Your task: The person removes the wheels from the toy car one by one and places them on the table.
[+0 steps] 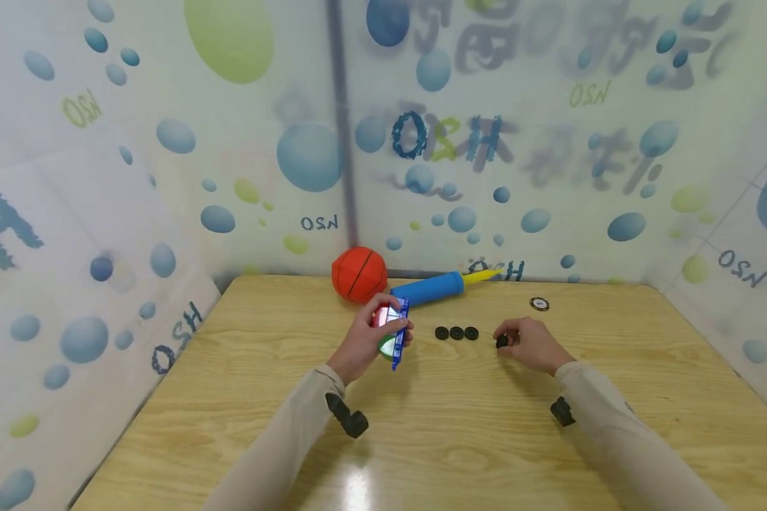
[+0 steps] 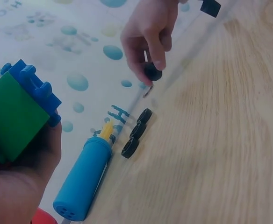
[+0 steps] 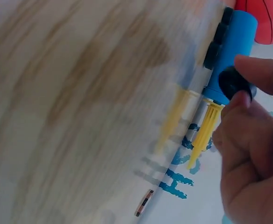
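Note:
My left hand [image 1: 356, 346] grips a blocky plastic toy with a blue side carrying round pegs. A green face [image 2: 17, 119] of it shows large in the left wrist view, and some red peeks out in the head view. Between thumb and fingertips, my right hand [image 1: 534, 345] pinches a small black wheel [image 3: 234, 84], held over the table. Three similar black wheels [image 1: 457, 333] lie flat in a row on the wood, between the two hands and a little farther back.
Behind the left hand, a red ball [image 1: 359, 275] with black lines sits at the table's back edge. Beside it lies a blue hand pump [image 1: 430, 288] with a yellow nozzle. A round chip [image 1: 540, 304] rests at the back right. Patterned sheets [image 1: 243, 142] enclose the wooden table [image 1: 422, 440].

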Demonstrator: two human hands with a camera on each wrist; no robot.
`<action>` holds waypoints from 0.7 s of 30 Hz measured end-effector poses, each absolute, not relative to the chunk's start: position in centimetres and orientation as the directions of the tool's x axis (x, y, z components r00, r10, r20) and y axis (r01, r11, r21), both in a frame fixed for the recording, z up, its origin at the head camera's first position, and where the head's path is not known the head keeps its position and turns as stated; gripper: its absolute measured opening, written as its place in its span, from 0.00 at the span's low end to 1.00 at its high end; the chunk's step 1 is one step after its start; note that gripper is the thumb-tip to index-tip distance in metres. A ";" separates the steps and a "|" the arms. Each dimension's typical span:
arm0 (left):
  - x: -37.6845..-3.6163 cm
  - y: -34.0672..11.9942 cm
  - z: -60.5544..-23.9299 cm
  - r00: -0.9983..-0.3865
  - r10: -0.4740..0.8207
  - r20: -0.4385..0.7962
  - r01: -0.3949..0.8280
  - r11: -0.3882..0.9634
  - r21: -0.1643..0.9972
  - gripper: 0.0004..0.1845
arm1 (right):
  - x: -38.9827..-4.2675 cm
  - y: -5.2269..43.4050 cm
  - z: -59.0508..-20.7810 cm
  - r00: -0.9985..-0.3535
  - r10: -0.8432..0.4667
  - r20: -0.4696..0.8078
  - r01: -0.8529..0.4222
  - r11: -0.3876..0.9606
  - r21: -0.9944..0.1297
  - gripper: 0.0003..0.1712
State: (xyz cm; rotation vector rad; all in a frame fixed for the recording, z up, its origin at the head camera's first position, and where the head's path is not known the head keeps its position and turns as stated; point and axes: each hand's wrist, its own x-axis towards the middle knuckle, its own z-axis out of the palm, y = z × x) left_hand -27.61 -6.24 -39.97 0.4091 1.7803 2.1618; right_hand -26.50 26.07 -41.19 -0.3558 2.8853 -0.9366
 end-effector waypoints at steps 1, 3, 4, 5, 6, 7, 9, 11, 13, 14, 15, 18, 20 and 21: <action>-27.6 -6.3 -40.0 -0.911 0.412 0.023 -0.057 -0.180 0.982 0.11 | -26.6 26.1 -41.2 -0.968 -0.251 -0.018 -0.195 0.793 -0.578 0.14; -27.6 -6.3 -40.0 -0.910 0.414 0.027 -0.054 -0.181 0.982 0.11 | -27.0 26.1 -41.2 -0.967 -0.251 -0.033 -0.189 0.804 -0.564 0.15; -27.6 -6.4 -40.0 -0.909 0.415 0.029 -0.051 -0.182 0.982 0.11 | -27.2 26.0 -41.2 -0.967 -0.253 -0.040 -0.188 0.807 -0.559 0.16; -27.6 -6.5 -40.0 -0.908 0.417 0.032 -0.049 -0.183 0.982 0.11 | -27.4 26.0 -41.2 -0.965 -0.257 -0.046 -0.188 0.807 -0.559 0.16; -27.6 -6.5 -40.1 -0.908 0.418 0.035 -0.046 -0.183 0.982 0.11 | -27.6 25.9 -41.2 -0.965 -0.257 -0.053 -0.183 0.803 -0.568 0.16; -27.6 -6.6 -40.1 -0.907 0.419 0.037 -0.044 -0.182 0.982 0.11 | -28.0 25.7 -41.3 -0.965 -0.256 -0.060 -0.176 0.799 -0.575 0.16; -27.5 -6.7 -40.2 -0.906 0.421 0.036 -0.044 -0.179 0.983 0.11 | -28.6 25.4 -41.6 -0.963 -0.257 -0.079 -0.161 0.787 -0.595 0.16; -27.5 -6.7 -40.3 -0.904 0.426 0.034 -0.044 -0.172 0.984 0.12 | -29.3 25.2 -41.9 -0.962 -0.256 -0.096 -0.146 0.778 -0.611 0.15; -27.4 -6.7 -40.3 -0.900 0.434 0.029 -0.046 -0.161 0.986 0.13 | -29.9 25.2 -42.3 -0.965 -0.239 -0.111 -0.120 0.773 -0.623 0.16; -27.4 -6.7 -40.3 -0.898 0.440 0.028 -0.046 -0.157 0.986 0.13 | -30.2 25.2 -42.5 -0.966 -0.233 -0.114 -0.112 0.772 -0.625 0.16; -27.3 -6.7 -40.3 -0.895 0.445 0.027 -0.046 -0.152 0.987 0.13 | -30.4 25.3 -42.6 -0.966 -0.234 -0.111 -0.116 0.776 -0.620 0.17; -27.3 -6.7 -40.1 -0.893 0.449 0.031 -0.039 -0.146 0.989 0.12 | -31.0 25.7 -42.8 -0.971 -0.216 -0.103 -0.114 0.796 -0.595 0.18; -27.3 -6.7 -40.0 -0.894 0.446 0.034 -0.033 -0.143 0.989 0.11 | -31.2 26.0 -42.8 -0.971 -0.216 -0.098 -0.124 0.815 -0.567 0.20; -27.4 -6.8 -39.9 -0.897 0.442 0.035 -0.031 -0.142 0.989 0.11 | -31.3 26.0 -42.7 -0.970 -0.222 -0.097 -0.132 0.822 -0.554 0.20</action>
